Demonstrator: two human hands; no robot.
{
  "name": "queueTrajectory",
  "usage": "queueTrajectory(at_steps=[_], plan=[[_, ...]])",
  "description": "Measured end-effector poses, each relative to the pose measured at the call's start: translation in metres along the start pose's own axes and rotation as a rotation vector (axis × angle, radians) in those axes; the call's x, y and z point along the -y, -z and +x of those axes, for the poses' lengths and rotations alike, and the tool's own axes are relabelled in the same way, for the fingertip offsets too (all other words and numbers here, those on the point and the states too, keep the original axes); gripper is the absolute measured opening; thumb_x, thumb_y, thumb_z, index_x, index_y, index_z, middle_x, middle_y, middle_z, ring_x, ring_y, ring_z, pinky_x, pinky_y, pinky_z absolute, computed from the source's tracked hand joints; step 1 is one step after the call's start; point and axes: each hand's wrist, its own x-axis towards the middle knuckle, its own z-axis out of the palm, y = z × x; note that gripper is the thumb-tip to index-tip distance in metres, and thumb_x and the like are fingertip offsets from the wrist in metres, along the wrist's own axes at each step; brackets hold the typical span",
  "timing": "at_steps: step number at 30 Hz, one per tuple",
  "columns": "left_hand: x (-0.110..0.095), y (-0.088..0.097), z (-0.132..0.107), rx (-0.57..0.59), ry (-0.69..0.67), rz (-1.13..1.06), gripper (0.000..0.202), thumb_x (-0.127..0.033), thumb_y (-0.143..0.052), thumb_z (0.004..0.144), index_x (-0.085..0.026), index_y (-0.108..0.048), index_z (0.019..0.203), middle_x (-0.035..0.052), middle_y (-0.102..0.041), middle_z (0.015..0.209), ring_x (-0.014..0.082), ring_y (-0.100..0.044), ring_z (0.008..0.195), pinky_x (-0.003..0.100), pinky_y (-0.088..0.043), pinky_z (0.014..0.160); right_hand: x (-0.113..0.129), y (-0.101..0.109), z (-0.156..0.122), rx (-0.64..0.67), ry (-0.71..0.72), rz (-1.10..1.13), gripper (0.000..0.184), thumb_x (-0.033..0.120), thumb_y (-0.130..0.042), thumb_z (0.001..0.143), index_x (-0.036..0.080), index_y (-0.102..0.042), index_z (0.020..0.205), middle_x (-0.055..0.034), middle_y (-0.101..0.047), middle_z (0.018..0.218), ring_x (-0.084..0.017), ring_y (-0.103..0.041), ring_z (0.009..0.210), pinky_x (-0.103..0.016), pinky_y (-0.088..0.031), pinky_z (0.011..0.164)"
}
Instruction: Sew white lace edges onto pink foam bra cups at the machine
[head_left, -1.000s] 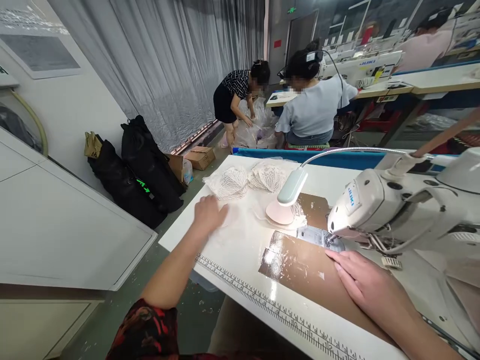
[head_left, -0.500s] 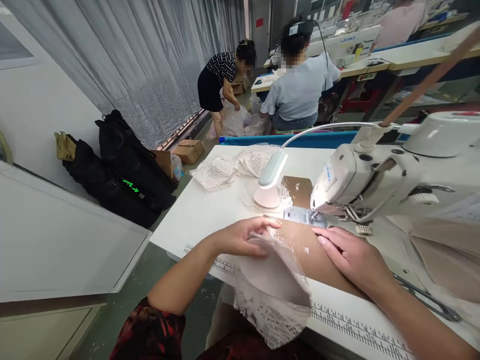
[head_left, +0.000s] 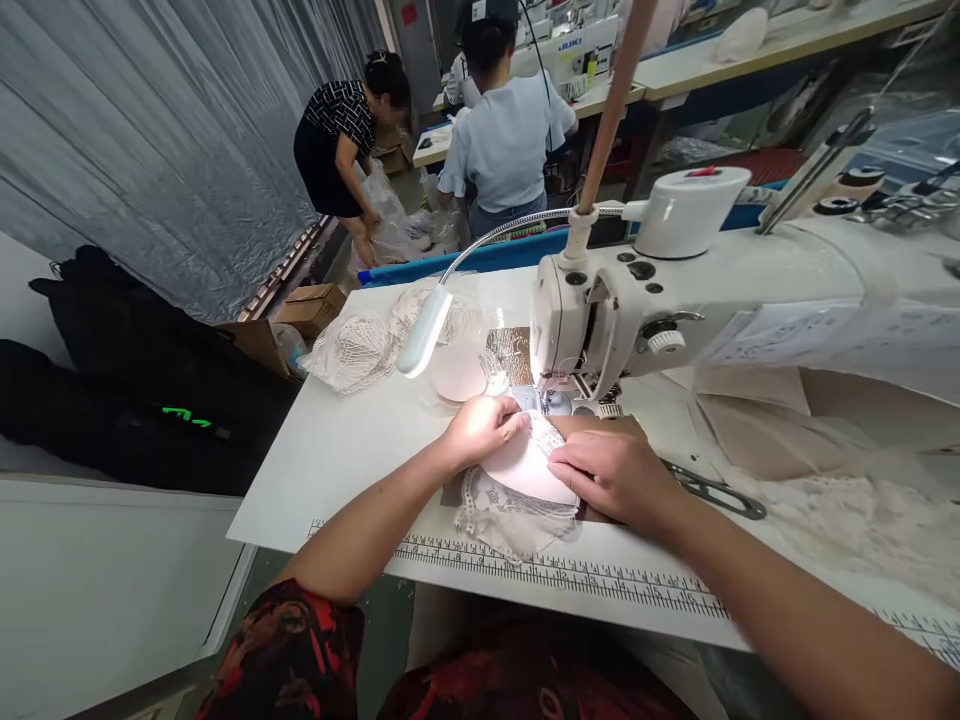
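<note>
A pale bra cup [head_left: 523, 472] with white lace [head_left: 502, 512] lies on the table just in front of the sewing machine's needle area. My left hand [head_left: 481, 432] pinches its upper left edge between thumb and fingers. On the other side, my right hand [head_left: 613, 475] grips the cup's right edge and lace, its fingers partly curled out of sight. The white sewing machine [head_left: 577, 310] stands directly beyond both hands, and its needle tip is hard to make out. A brown plate [head_left: 510, 350] shows on the table behind the presser foot.
Stacked lace pieces [head_left: 349, 352] and another pale cup [head_left: 459, 374] lie at the left, under a bendable lamp [head_left: 425, 332]. Scissors-like metal tool [head_left: 716, 490] and beige fabric [head_left: 765, 425] are at the right. Two co-workers are beyond the table.
My left hand has brought the cup from the table's front edge up to the needle area. My right hand has come onto the cup's right side. The view has shifted right.
</note>
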Motion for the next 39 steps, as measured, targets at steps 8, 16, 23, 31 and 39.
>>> queueTrajectory(at_steps=[8, 16, 23, 31, 39], plan=[[-0.010, 0.001, 0.010, -0.029, -0.030, 0.444, 0.025, -0.026, -0.044, 0.091, -0.016, -0.056, 0.071, 0.0000, -0.053, 0.063, 0.0123, -0.046, 0.057, 0.023, -0.031, 0.052, -0.004, -0.005, 0.002, -0.016, -0.109, -0.196, 0.025, 0.027, -0.048, 0.090, 0.019, -0.071, 0.096, -0.0036, -0.066, 0.078, -0.017, -0.060, 0.075, -0.030, -0.037, 0.066], [-0.026, -0.001, -0.021, -0.040, -0.415, 0.528, 0.023, -0.022, -0.039, 0.093, -0.016, -0.061, 0.097, 0.0072, -0.065, 0.091, 0.0180, -0.060, 0.085, 0.030, -0.050, 0.075, -0.004, -0.007, 0.002, -0.014, -0.103, -0.222, 0.026, 0.022, -0.047, 0.090, 0.018, -0.069, 0.102, -0.0045, -0.067, 0.083, -0.017, -0.061, 0.078, -0.029, -0.039, 0.065], [-0.006, -0.018, -0.014, -0.094, -0.475, 0.518, 0.028, -0.024, -0.045, 0.091, -0.009, -0.058, 0.110, 0.0176, -0.062, 0.118, 0.0244, -0.059, 0.109, 0.040, -0.052, 0.092, -0.003, -0.010, 0.002, -0.043, -0.125, -0.307, 0.029, 0.025, -0.045, 0.091, 0.018, -0.067, 0.107, -0.0044, -0.068, 0.086, -0.017, -0.060, 0.070, -0.029, -0.038, 0.065], [0.007, -0.008, -0.004, -0.019, -0.493, 0.530, 0.045, -0.032, -0.049, 0.088, -0.005, -0.054, 0.124, 0.0194, -0.055, 0.132, 0.0288, -0.054, 0.118, 0.044, -0.048, 0.098, 0.000, -0.009, 0.008, -0.013, -0.183, -0.374, 0.027, 0.026, -0.048, 0.089, 0.019, -0.065, 0.108, -0.0023, -0.068, 0.085, -0.017, -0.058, 0.067, -0.030, -0.035, 0.062], [0.018, -0.001, 0.011, 0.021, -0.575, 0.518, 0.048, -0.033, -0.047, 0.090, -0.004, -0.052, 0.127, 0.0197, -0.054, 0.133, 0.0290, -0.051, 0.123, 0.044, -0.044, 0.102, 0.000, -0.015, 0.011, -0.030, -0.257, -0.432, 0.032, 0.030, -0.049, 0.088, 0.019, -0.066, 0.113, -0.0045, -0.070, 0.096, -0.018, -0.060, 0.068, -0.030, -0.035, 0.056]])
